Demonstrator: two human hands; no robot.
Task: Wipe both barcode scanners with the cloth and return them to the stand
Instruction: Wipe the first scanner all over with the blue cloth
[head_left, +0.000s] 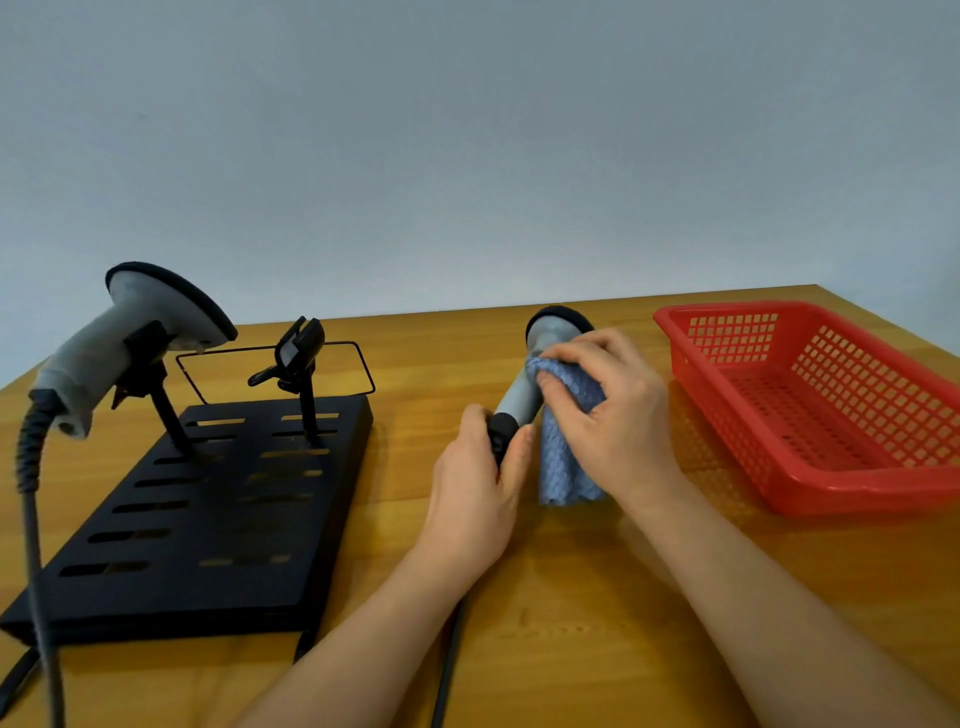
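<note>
A grey barcode scanner (522, 392) is held above the wooden table, head pointing away from me. My left hand (480, 488) grips its black handle end. My right hand (615, 410) holds a blue cloth (563, 457) wrapped against the scanner's neck, with the cloth's tail hanging down. A second grey scanner (130, 332) sits in the left cradle of the black stand (208, 514), and its coiled cable hangs at the far left. The stand's right cradle (298, 353) holds nothing.
A red plastic basket (810, 467) stands at the right of the table, close to my right hand. A black cable (447, 670) runs from the held scanner toward the table's near edge. A thin black wire frame (363, 364) lies behind the stand.
</note>
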